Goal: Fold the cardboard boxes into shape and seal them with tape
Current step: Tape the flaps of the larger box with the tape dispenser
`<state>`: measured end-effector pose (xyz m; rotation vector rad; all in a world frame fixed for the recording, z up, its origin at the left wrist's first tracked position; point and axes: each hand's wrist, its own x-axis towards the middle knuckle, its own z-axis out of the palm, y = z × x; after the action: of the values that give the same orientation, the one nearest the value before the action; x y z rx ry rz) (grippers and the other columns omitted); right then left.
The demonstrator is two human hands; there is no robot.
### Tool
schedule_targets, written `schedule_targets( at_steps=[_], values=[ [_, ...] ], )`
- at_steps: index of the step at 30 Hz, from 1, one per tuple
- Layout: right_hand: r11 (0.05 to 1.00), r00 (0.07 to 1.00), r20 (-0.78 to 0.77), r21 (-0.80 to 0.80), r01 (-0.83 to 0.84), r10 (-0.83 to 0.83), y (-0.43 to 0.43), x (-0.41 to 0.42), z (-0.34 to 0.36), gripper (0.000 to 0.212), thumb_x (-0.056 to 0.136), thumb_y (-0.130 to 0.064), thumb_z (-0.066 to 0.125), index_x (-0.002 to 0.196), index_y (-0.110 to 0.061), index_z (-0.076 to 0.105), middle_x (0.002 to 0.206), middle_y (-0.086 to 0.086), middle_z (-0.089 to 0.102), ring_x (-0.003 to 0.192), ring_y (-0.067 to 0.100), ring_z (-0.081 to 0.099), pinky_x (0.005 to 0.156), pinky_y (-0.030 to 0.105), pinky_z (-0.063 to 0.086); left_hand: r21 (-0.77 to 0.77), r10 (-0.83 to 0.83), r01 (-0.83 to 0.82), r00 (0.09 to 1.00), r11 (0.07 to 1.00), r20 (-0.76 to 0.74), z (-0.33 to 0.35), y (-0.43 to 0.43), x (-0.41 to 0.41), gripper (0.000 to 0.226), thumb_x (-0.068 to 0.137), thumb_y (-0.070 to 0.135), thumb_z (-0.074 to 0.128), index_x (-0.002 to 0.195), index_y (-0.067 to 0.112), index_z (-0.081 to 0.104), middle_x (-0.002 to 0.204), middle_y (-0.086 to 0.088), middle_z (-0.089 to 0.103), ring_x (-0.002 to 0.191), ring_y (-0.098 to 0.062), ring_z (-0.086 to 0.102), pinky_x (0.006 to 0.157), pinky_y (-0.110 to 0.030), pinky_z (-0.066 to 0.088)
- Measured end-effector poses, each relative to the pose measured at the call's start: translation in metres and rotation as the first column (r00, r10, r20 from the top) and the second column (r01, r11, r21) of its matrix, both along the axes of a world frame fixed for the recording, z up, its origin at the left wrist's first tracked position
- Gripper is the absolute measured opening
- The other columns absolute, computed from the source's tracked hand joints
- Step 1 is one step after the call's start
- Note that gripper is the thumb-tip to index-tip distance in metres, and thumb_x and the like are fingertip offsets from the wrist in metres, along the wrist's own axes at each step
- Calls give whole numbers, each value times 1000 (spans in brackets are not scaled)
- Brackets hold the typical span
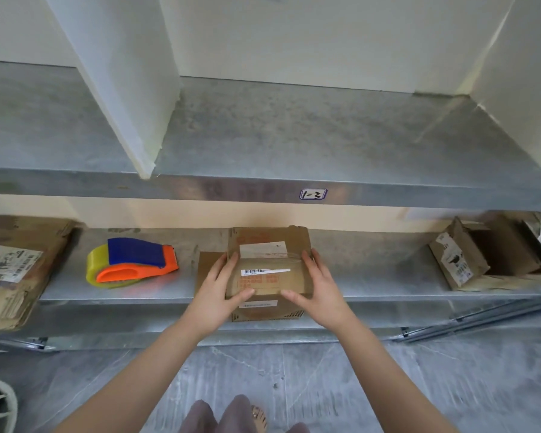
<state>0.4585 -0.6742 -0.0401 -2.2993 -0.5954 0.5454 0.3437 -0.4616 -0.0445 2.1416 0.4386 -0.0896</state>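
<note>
I have the cardboard box at the front edge of the lower shelf, about midway along it, its near side hanging slightly over. My left hand and right hand lie flat on either side of its top with the fingers straight and the thumbs reaching along the near edge, so the folded flaps stay down and square (one flap sticks out at the left). The tape dispenser rests to the left on the same shelf, probably within reach for sealing. Flattened cardboard is stacked at the left end, and an opened box lies at the right end.
</note>
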Motion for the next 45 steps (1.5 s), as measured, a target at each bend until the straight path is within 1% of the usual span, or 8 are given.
schedule_targets(
  at_steps=[9, 14, 19, 23, 27, 31, 38, 45],
  values=[
    [992, 993, -110, 106, 61, -49, -15, 12, -2, 90, 76, -43, 79, 149, -35, 26, 158, -4, 19, 144, 11, 22, 119, 39, 24, -38, -23, 21, 999, 999, -37, 3, -7, 4, 92, 73, 62, 69, 146, 34, 21, 149, 1, 21, 138, -19, 29, 111, -32, 29],
    [966, 928, 327, -117, 229, -180, -12, -23, -3, 73, 77, -71, 55, 142, -44, 36, 155, 0, 24, 141, 23, 24, 105, 43, 38, 223, -316, 360, 925, 906, -209, 16, 53, 44, 112, 60, 70, 73, 148, 42, 10, 157, 15, -14, 147, -22, -4, 118, -51, 15],
    [857, 793, 369, 21, 515, -485, 20, -72, -13, 55, 90, -42, 64, 139, -26, 46, 136, 9, 31, 114, 26, 40, 89, 41, 51, 167, -508, 571, 805, 804, -307, 15, 82, 78, 121, 59, 45, 87, 149, 44, 5, 159, 10, -1, 146, -19, 9, 116, -38, 18],
    [848, 845, 114, 175, 500, -522, 35, -86, -10, 87, 83, -47, 69, 153, -23, 23, 153, -5, 4, 135, 21, 38, 105, 36, 44, 197, -440, 472, 878, 859, -188, 0, 82, 63, 110, 51, 65, 80, 138, 61, 11, 148, 7, 24, 136, -20, 31, 114, -47, 26],
    [745, 805, -125, 318, 586, -579, 43, -99, -8, 105, 69, -34, 86, 150, -29, 19, 154, -14, 4, 140, 10, 27, 111, 35, 37, 145, -261, 252, 964, 957, 47, -11, 53, 16, 104, 53, 57, 86, 140, 39, 34, 123, 6, 36, 120, -13, 41, 100, -23, 31],
    [872, 906, -80, 247, 422, -416, 31, -102, -7, 80, 65, -46, 84, 133, -39, 43, 154, -3, 19, 135, 4, 34, 108, 26, 36, 190, -140, 109, 977, 976, 160, -21, 27, -25, 93, 60, 58, 81, 139, 42, 36, 109, 7, 35, 109, -12, 41, 97, -26, 36],
    [996, 995, -92, 77, -34, 41, -3, -76, 16, 108, 57, -47, 90, 143, -55, 25, 161, -2, -20, 125, -31, 0, 107, 7, 18, 214, -30, -41, 948, 976, 316, 2, 5, -49, 76, 61, 75, 62, 128, 38, 55, 98, 18, 35, 93, -4, 45, 81, -19, 40],
    [989, 996, -46, 133, -71, 78, -2, -71, 37, 99, 67, -26, 86, 142, -56, 27, 157, -13, -28, 137, -5, 31, 103, 4, 25, 42, 143, -169, 923, 985, 357, 22, -9, -60, 69, 62, 58, 79, 122, 29, 61, 108, 17, 38, 101, 6, 45, 85, -4, 36]
  ],
)
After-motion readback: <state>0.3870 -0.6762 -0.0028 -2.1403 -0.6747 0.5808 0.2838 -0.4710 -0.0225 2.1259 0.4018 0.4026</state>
